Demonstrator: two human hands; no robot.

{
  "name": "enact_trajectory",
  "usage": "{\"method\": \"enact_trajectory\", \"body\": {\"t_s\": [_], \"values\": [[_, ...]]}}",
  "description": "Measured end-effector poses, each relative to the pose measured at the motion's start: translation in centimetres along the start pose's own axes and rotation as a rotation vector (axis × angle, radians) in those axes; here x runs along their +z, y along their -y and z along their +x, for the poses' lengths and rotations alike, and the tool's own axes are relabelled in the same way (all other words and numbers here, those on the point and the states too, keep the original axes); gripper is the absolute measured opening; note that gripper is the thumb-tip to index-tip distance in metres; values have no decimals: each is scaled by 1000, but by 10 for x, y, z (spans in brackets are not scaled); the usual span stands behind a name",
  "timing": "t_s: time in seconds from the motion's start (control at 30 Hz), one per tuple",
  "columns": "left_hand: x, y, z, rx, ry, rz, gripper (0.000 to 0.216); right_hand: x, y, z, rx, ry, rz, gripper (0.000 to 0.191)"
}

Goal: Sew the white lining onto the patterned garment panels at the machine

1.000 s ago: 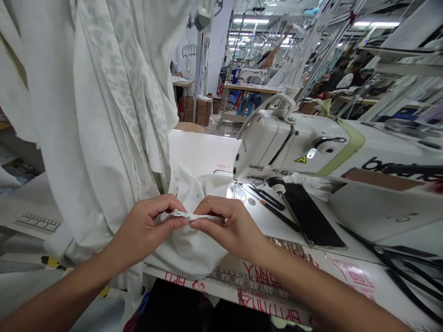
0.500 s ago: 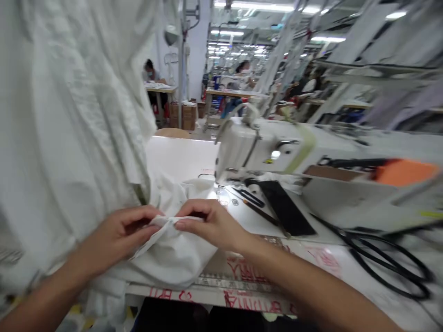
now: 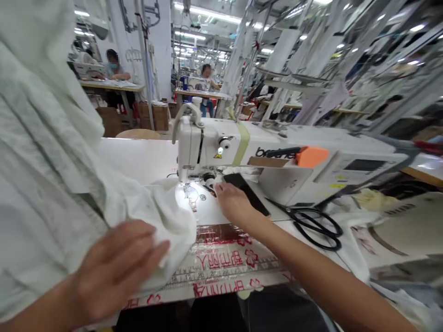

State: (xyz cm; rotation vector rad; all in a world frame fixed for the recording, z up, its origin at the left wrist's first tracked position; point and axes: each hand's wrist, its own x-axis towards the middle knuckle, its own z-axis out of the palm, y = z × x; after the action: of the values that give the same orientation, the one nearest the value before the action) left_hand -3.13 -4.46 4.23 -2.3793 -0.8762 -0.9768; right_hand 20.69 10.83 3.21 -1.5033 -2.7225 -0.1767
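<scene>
The white cloth [image 3: 166, 221] lies bunched on the worktop [image 3: 138, 161], just in front of the sewing machine [image 3: 207, 147]. It looks soft and light, likely to slump and slide, so its thick folds seem the surest place to take hold. The left hand [image 3: 117, 267] lies on it, grip open and flat; the right hand [image 3: 233, 203] is beside the black phone [image 3: 242, 186] — whether its curled grip holds anything, I cannot tell.

sewing machine [image 3: 207, 147] on table [image 3: 138, 157] | phone [image 3: 252, 196] before it | scissors [image 3: 294, 211] right of phone

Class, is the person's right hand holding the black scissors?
No: the right hand is by the phone; the scissors lie apart.
</scene>
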Motion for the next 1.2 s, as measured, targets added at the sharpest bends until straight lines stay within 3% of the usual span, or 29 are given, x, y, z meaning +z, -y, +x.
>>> {"method": "enact_trajectory", "body": {"t_s": [0.13,0.3,0.47,0.57,0.7,0.77,0.8,0.87,0.97,1.07,1.2], "values": [[8,-28,-10,166,9,9,13,5,-4,18,66,99,59,26],[6,-26,-19,207,-69,98,11,0,-18,32,101,217,180,26],[6,-26,-16,217,-126,85,16,-6,-18,27,205,97,295,18],[8,-26,-18,205,-157,85,14,-7,-23,-5,253,-28,375,14],[10,-23,-22,209,-173,75,17,-5,-31,-80,241,-91,601,22],[10,-22,-22,203,-170,55,18,-2,-24,-114,208,-175,1144,26],[10,-22,-22,195,-173,44,19,0,-16,-127,208,-159,1305,31],[12,-22,-21,173,-192,42,19,2,5,-140,211,85,1540,34],[14,-22,-19,170,-222,83,20,-1,41,-139,30,355,1712,18],[15,-21,-18,178,-207,87,20,-7,60,-133,-68,329,1696,15],[14,-19,-18,172,-195,79,19,-8,69,-135,-19,164,1342,38]]}}
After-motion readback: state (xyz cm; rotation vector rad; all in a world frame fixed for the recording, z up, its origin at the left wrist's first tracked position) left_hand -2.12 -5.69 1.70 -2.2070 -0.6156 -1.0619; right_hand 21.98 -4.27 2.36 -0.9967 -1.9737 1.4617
